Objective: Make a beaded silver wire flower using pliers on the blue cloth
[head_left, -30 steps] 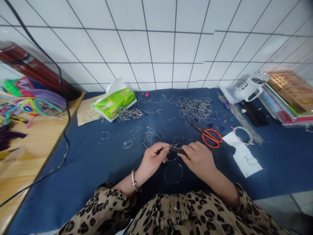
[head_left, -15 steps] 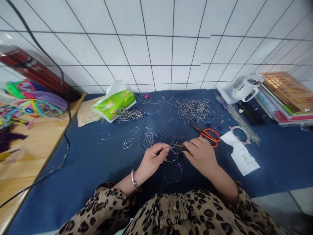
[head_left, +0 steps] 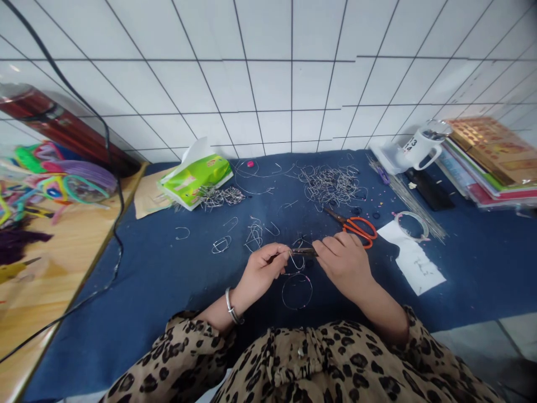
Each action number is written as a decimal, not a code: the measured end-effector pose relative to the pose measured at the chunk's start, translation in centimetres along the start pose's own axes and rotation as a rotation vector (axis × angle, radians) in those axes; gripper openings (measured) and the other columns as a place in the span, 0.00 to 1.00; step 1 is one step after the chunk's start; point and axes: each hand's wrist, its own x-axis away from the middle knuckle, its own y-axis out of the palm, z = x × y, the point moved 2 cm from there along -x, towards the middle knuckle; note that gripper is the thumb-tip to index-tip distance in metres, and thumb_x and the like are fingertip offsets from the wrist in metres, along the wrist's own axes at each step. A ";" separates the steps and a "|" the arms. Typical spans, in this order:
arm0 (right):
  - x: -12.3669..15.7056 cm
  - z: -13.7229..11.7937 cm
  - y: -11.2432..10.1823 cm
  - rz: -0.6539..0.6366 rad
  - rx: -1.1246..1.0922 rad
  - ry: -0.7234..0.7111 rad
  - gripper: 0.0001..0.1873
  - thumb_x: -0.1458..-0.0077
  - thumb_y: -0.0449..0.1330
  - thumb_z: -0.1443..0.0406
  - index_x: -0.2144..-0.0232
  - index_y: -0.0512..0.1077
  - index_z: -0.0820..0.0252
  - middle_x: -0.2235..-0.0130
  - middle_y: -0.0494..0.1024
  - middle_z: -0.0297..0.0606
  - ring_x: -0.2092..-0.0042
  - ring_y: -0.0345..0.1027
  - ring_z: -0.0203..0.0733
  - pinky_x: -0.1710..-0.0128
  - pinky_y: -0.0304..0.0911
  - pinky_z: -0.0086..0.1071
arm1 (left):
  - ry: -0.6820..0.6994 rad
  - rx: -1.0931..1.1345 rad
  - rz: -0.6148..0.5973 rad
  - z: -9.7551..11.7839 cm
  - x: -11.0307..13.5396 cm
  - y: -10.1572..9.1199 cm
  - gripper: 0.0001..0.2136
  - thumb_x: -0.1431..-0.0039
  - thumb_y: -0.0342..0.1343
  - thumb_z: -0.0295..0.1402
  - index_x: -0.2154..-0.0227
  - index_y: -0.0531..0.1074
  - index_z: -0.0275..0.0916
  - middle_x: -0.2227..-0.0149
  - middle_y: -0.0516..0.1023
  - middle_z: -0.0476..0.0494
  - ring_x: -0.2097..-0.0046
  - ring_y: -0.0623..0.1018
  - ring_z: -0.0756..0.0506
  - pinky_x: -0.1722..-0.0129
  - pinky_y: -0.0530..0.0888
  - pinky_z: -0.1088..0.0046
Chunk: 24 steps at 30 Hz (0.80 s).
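My left hand (head_left: 260, 272) pinches one end of a thin bent wire (head_left: 296, 259) over the blue cloth. Closed around dark small pliers (head_left: 305, 252), my right hand (head_left: 343, 263) keeps their tip on that same wire. Just below both hands lies a wire ring (head_left: 297, 291) with small pink beads. Orange-handled scissors (head_left: 352, 225) rest just beyond my right hand. Bent wire pieces (head_left: 255, 234) are scattered ahead of my left hand.
A heap of wire bits (head_left: 333, 186) sits at the back, a green tissue pack (head_left: 196, 176) at back left. A white mug (head_left: 421, 148), stacked books (head_left: 490, 162), straight wires (head_left: 413, 204) and white paper (head_left: 414, 259) are on the right. A black cable (head_left: 111, 184) crosses the left.
Both hands have shifted slightly away from me with the wire and pliers. The fingers of my right hand have slid forward along the pliers.
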 end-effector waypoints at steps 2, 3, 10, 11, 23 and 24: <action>0.0 -0.1 -0.2 0.003 0.019 -0.017 0.11 0.43 0.52 0.68 0.59 0.70 0.59 0.68 0.71 0.38 0.63 0.57 0.41 0.63 0.50 0.37 | -0.003 0.002 -0.009 0.1 0.0 0.0 0.08 0.42 0.51 0.35 0.69 0.70 0.35 0.78 0.68 0.51 0.78 0.65 0.55 0.79 0.62 0.81; -0.1 -0.2 -0.3 0.001 0.030 -0.030 0.11 0.42 0.52 0.68 0.58 0.70 0.59 0.68 0.71 0.38 0.63 0.56 0.41 0.63 0.50 0.37 | -0.003 0.004 -0.015 0.2 0.0 0.0 0.08 0.42 0.51 0.35 0.69 0.70 0.35 0.78 0.68 0.51 0.78 0.65 0.55 0.79 0.62 0.81; -0.8 -0.1 -1.1 -0.010 0.122 -0.130 0.11 0.41 0.49 0.69 0.60 0.70 0.60 0.69 0.70 0.38 0.65 0.54 0.40 0.65 0.48 0.38 | 0.008 0.018 -0.058 -0.2 -0.1 0.0 0.08 0.41 0.50 0.34 0.69 0.70 0.35 0.77 0.67 0.51 0.78 0.65 0.55 0.78 0.63 0.81; -0.9 0.0 -1.2 -0.013 0.132 -0.151 0.11 0.41 0.49 0.69 0.60 0.70 0.60 0.69 0.70 0.38 0.65 0.54 0.40 0.65 0.48 0.38 | 0.011 0.017 -0.062 -0.3 -0.1 -0.1 0.08 0.41 0.50 0.34 0.69 0.70 0.35 0.77 0.67 0.51 0.78 0.65 0.55 0.78 0.63 0.81; -2.5 1.0 -2.0 -0.012 0.099 -0.325 0.11 0.41 0.48 0.70 0.62 0.70 0.59 0.72 0.68 0.37 0.67 0.54 0.40 0.68 0.46 0.37 | 0.068 -0.018 -0.138 -0.1 -0.5 -0.4 0.09 0.41 0.49 0.34 0.70 0.69 0.35 0.76 0.66 0.51 0.78 0.65 0.55 0.77 0.63 0.79; -2.6 1.1 -2.0 -0.004 0.079 -0.328 0.11 0.41 0.48 0.70 0.62 0.70 0.59 0.72 0.68 0.37 0.67 0.54 0.40 0.68 0.46 0.37 | 0.066 -0.014 -0.143 -0.1 -0.5 -0.4 0.09 0.41 0.49 0.35 0.71 0.69 0.35 0.76 0.65 0.51 0.78 0.65 0.55 0.77 0.63 0.79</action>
